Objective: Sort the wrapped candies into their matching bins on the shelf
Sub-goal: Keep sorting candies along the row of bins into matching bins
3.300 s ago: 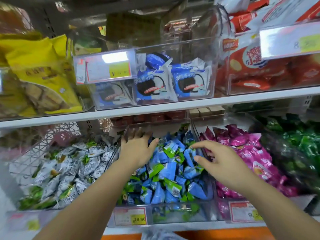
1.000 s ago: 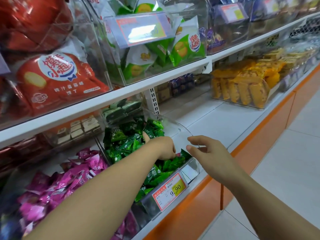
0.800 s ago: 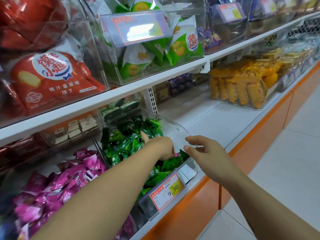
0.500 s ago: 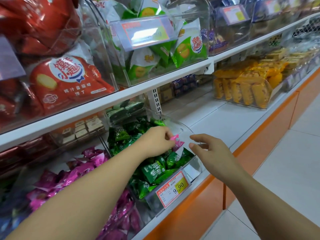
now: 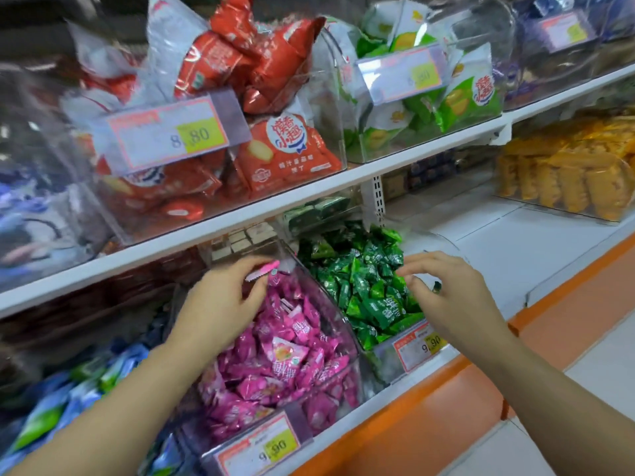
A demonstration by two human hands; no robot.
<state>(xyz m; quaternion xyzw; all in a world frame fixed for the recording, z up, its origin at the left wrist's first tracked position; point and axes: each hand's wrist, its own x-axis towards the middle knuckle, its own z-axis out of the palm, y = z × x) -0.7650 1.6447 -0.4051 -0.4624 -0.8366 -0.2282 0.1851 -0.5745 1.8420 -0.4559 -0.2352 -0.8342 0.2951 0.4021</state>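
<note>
Item: one pink candy, held over the pink bin.
My left hand pinches it between thumb and forefinger above its matching pile, placed to drop. Beyond, my right hand, fingers loose and holding nothing, hovers over the green bin, likely seeking more strays.

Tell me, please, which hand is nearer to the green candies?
Right. The right hand hovers over the green candies; the left hand is off to their left, over the pink candies, pinching a pink candy.
</note>
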